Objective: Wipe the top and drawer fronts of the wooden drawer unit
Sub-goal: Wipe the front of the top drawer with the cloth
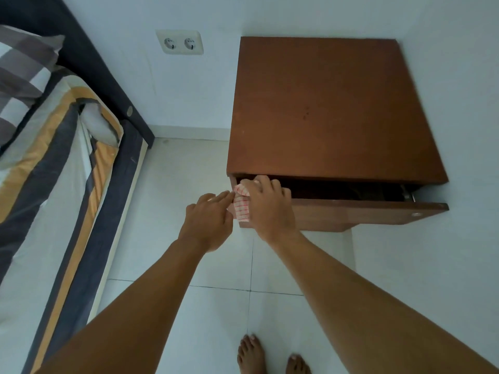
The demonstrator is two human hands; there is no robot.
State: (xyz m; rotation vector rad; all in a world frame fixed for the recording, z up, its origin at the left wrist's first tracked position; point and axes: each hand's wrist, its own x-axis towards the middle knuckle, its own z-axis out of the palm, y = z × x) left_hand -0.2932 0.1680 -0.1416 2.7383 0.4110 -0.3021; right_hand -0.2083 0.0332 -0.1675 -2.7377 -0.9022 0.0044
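The brown wooden drawer unit stands against the wall in the corner. Its top drawer is pulled out part way, with a dark gap behind the front. My right hand presses a pink-and-white checked cloth against the left end of the drawer front, fingers curled over its upper edge. My left hand is just left of the cloth, fingertips touching its edge and holding nothing.
A bed with a striped cover and dark frame fills the left side. A double wall socket sits on the wall left of the unit. White floor tiles lie between bed and unit. My bare feet are at the bottom.
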